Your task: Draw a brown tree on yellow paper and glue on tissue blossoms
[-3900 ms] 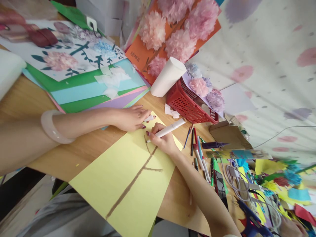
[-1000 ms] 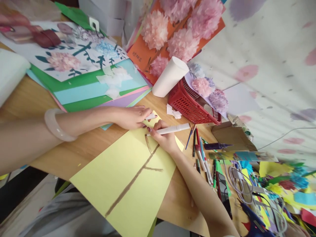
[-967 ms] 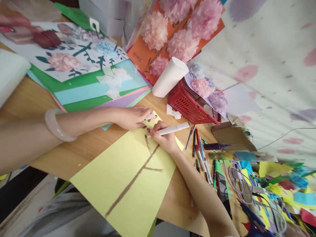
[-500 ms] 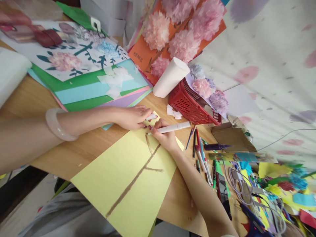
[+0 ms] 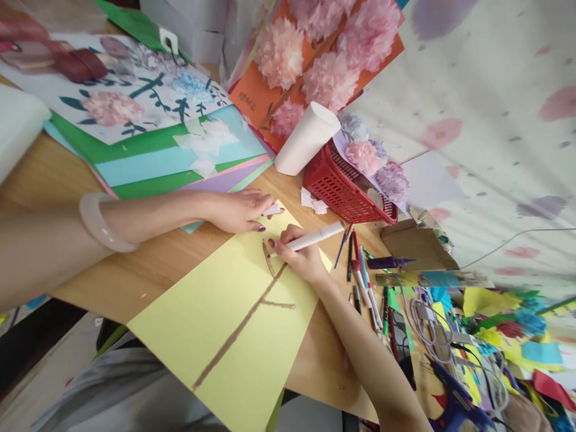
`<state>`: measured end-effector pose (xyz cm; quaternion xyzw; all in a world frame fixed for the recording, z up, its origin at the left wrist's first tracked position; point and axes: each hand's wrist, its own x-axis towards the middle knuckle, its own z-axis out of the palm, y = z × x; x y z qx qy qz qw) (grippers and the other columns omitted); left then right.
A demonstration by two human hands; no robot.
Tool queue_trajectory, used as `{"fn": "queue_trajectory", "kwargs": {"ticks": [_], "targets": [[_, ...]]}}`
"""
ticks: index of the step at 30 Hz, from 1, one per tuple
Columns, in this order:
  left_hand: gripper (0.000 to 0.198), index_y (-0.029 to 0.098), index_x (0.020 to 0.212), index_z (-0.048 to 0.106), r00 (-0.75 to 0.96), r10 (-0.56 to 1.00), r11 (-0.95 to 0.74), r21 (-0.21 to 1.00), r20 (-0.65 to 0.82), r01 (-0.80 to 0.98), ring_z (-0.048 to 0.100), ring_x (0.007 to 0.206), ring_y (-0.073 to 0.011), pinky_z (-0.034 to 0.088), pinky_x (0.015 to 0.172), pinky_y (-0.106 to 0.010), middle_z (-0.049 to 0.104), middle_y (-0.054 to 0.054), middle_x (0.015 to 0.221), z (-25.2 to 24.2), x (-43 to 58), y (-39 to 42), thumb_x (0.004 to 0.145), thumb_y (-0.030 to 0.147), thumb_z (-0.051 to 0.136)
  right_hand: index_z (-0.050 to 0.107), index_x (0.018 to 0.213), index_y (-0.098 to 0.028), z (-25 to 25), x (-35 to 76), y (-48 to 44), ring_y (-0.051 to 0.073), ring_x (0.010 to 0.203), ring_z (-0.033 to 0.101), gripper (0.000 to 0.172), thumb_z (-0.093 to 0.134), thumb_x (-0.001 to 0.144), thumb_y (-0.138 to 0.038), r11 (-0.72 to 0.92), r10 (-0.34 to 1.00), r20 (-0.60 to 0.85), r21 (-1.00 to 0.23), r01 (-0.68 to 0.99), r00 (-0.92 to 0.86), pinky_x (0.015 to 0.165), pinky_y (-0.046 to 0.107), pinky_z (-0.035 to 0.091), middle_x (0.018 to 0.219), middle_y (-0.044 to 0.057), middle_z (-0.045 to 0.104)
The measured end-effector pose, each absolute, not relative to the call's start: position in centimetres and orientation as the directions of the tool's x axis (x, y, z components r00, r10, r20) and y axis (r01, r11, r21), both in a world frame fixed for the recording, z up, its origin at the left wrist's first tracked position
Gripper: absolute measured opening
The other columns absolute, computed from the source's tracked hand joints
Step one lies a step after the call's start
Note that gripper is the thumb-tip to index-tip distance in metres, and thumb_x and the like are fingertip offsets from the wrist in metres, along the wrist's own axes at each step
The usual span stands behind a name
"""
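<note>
My right hand [image 5: 303, 255] is closed round a white marker [image 5: 315, 237], its tip low over a yellow sheet of paper [image 5: 216, 288]. A long brown line [image 5: 238, 330] with short side branches is drawn on the sheet. Near the sheet's far edge rests my left hand [image 5: 238, 210], a bangle on its wrist. Between its fingers sticks out a short white piece that looks like the marker cap [image 5: 272, 209]; the fingers partly hide it.
A white paper roll [image 5: 306, 138] stands by a red basket [image 5: 346, 186] holding tissue flowers. Several pens and brushes [image 5: 366, 282] lie right of the sheet, with a blue glue gun [image 5: 459, 399] beyond. Coloured paper sheets [image 5: 148, 168] are stacked at the left.
My right hand with the marker has shifted slightly down, its tip moving along the upper side branch toward the main line. My left hand keeps its place on the sheet.
</note>
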<state>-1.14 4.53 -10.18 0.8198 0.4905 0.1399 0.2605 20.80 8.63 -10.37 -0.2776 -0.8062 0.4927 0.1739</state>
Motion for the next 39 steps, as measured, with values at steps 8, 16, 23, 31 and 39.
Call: {"fn": "queue_trajectory", "kwargs": {"ticks": [8,16,23,31,39], "targets": [[0.042,0.015,0.128,0.039,0.491,0.871,-0.403,0.554,-0.011,0.729,0.042,0.126,-0.025,0.033,0.103,-0.033,0.051,-0.014,0.132,-10.2,-1.1,4.6,0.09,0.031,0.046,0.04,0.057,-0.021,-9.9,21.9,8.2,0.008,0.049,0.033,0.037,0.071,0.075,-0.032,0.334,0.531,-0.114,-0.882,0.331,-0.84,0.045,0.023,0.025,0.054,-0.006,0.039],[0.048,0.014,0.131,0.039,0.473,0.881,-0.397,0.544,-0.001,0.74,0.042,0.126,-0.0267,0.034,0.102,-0.035,0.051,-0.014,0.132,-10.5,-1.1,4.7,0.087,0.034,0.045,0.042,0.057,-0.02,-10.3,22.4,7.9,0.008,0.051,0.035,0.034,0.07,0.075,-0.03,0.359,0.558,-0.073,-0.877,0.319,-0.827,0.046,0.022,0.026,0.056,-0.006,0.04],[0.049,0.011,0.13,0.042,0.47,0.882,-0.395,0.571,0.017,0.72,0.041,0.128,-0.0297,0.033,0.104,-0.038,0.051,-0.018,0.133,-10.6,-1.0,4.6,0.086,0.033,0.044,0.042,0.058,-0.021,-10.5,22.6,7.8,0.009,0.05,0.035,0.033,0.068,0.076,-0.03,0.346,0.563,-0.067,-0.886,0.308,-0.824,0.047,0.023,0.026,0.056,-0.005,0.042],[0.047,0.014,0.127,0.046,0.45,0.892,-0.384,0.6,0.043,0.702,0.048,0.121,-0.0278,0.036,0.101,-0.036,0.056,-0.015,0.126,-10.7,-1.1,4.6,0.083,0.032,0.048,0.041,0.058,-0.021,-10.2,22.5,7.8,0.009,0.051,0.035,0.037,0.069,0.076,-0.035,0.345,0.577,-0.056,-0.888,0.306,-0.815,0.048,0.023,0.027,0.057,-0.005,0.041],[0.038,0.016,0.116,0.05,0.408,0.911,-0.345,0.645,0.056,0.682,0.049,0.123,-0.0303,0.037,0.102,-0.041,0.058,-0.014,0.122,-11.3,-1.4,4.7,0.079,0.026,0.052,0.04,0.056,-0.021,-10.5,22.4,8.2,0.008,0.047,0.034,0.037,0.073,0.068,-0.034,0.123,0.638,-0.157,-0.946,0.301,-0.754,0.045,0.023,0.024,0.05,-0.007,0.039]]}}
